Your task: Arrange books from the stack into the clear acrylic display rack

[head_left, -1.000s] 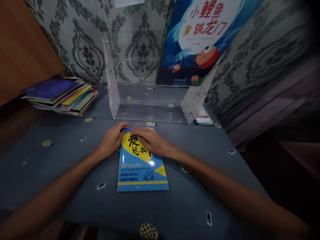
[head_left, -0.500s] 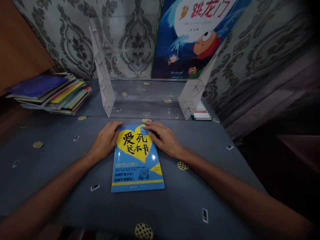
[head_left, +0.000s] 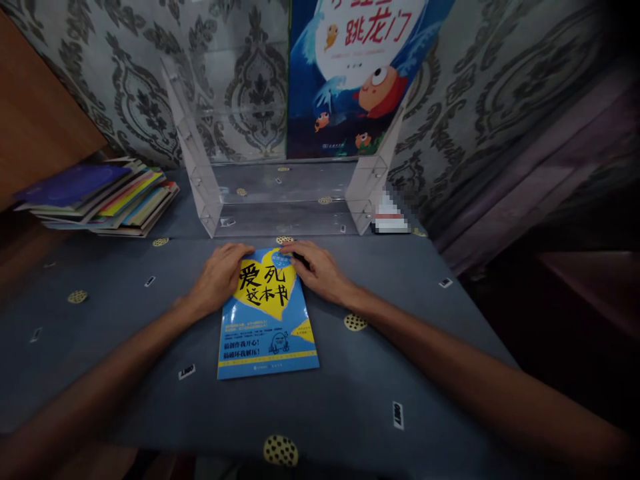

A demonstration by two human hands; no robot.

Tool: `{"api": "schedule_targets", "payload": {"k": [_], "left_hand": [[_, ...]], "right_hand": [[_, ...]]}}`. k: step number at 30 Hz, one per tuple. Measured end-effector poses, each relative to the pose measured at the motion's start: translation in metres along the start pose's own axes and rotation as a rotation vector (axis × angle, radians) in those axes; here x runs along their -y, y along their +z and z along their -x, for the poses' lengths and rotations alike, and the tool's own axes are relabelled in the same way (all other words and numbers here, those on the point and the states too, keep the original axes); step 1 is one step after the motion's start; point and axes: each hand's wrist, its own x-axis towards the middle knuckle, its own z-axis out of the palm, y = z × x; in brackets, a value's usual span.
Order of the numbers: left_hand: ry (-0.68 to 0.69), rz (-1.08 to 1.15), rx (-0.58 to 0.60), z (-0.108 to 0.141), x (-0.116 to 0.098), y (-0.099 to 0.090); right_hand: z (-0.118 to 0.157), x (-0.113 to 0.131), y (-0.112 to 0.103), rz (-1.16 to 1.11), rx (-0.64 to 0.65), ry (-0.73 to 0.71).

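A blue book with a yellow heart and black Chinese characters on its cover lies closed on the table, its lower edge toward me. My left hand holds its far left corner, the fingers bent over the edge and partly covering the cover. On the opposite side, my right hand grips the far right corner, fingertips on the top edge and thumb along the side. Just beyond the book stands a clear tiered display rack. A large picture book with orange fish stands upright on its back tier.
A messy pile of books lies at the left rear. Beside the rack's right side is a blurred-out white and red item. The grey tablecloth carries yellow spotted shapes. Patterned wall covering rises behind.
My view has shifted slightly to the right, so the rack and piles appear further left. My left hand sits a little further over the book's top left corner.
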Motion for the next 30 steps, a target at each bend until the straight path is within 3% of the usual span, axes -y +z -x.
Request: {"api": "schedule_targets", "payload": {"k": [7, 16, 23, 30], "left_hand": [[0.126, 0.047, 0.102, -0.029, -0.018, 0.006], [0.066, 0.244, 0.169, -0.042, -0.025, 0.009], [0.126, 0.141, 0.249, -0.02, -0.038, 0.004], [0.364, 0.06, 0.335, 0.028, -0.071, 0.0]], "right_hand": [[0.0, -0.002, 0.002, 0.004, -0.011, 0.015], [-0.001, -0.004, 0.001, -0.015, -0.011, 0.024], [-0.001, -0.005, 0.0, -0.031, -0.015, 0.054], [0.0, -0.005, 0.0, -0.032, -0.016, 0.072]]}}
